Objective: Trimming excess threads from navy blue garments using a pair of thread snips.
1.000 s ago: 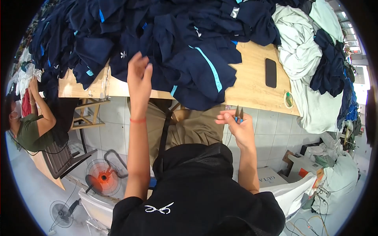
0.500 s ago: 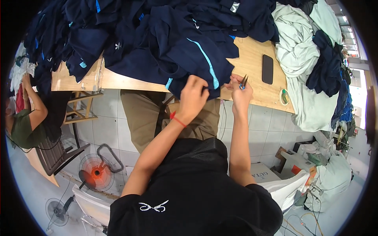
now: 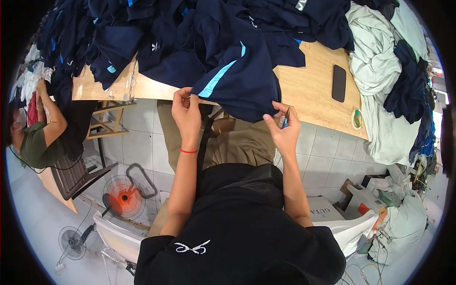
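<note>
A navy garment point(image 3: 242, 80) with a light blue stripe stretches over the table's near edge, its lower part hanging toward my lap. My left hand point(image 3: 187, 116) is closed, pinching the garment's edge by the wide end of the stripe. At the garment's lower right corner is my right hand point(image 3: 286, 129), its fingers curled around blue-handled thread snips point(image 3: 284, 122). Only a bit of the blue handle shows; the blades are hidden. The right thumb and forefinger are at the cloth edge, and whether they grip it is hard to tell.
More navy garments point(image 3: 114, 45) heap along the back and left of the wooden table point(image 3: 311, 80). A black phone point(image 3: 338, 83) and a small round container point(image 3: 356, 118) lie to the right, beside pale green cloth point(image 3: 375, 61). Another person point(image 3: 45, 128) works at far left, near an orange fan point(image 3: 124, 197).
My left hand has moved left to the stripe's end, and the garment is spread between both hands. My right hand has come lower, and the snips' blades have gone from sight.
</note>
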{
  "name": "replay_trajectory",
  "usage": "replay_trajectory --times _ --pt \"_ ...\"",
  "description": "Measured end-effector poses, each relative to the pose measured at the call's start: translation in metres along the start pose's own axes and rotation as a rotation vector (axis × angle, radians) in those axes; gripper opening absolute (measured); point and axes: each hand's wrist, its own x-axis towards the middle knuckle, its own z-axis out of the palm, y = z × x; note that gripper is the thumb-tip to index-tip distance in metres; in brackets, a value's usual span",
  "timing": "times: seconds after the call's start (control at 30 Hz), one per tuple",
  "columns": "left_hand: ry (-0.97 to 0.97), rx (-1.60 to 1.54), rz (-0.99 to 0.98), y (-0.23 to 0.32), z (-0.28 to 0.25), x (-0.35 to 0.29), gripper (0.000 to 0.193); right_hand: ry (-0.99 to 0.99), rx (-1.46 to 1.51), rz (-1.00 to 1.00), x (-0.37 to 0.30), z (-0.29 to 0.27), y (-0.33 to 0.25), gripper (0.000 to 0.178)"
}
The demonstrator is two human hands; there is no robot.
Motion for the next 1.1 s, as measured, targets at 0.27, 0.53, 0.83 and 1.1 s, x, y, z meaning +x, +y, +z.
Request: replay_trajectory --times 0.27,0.53,0.83,1.1 --pt "0.011 0.234 0.439 0.016 0.005 -0.01 0.028 0.154 -0.238 -0.012 0.013 0.008 0.027 0.02" --pt "-0.372 -0.886 -0.685 0.063 -0.012 -0.016 0.024 0.056 1.289 0.691 0.031 -0.037 0.033 0.023" --pt "-0.277 -0.89 -0.631 0.048 -0.023 -0.003 0.024 -0.049 1.276 0.628 0.044 -0.048 -0.003 0.037" --pt "-0.448 -0.892 -0.457 0.05 -0.029 -0.006 0.022 -0.055 1.212 0.516 0.036 -0.045 -0.011 0.023"
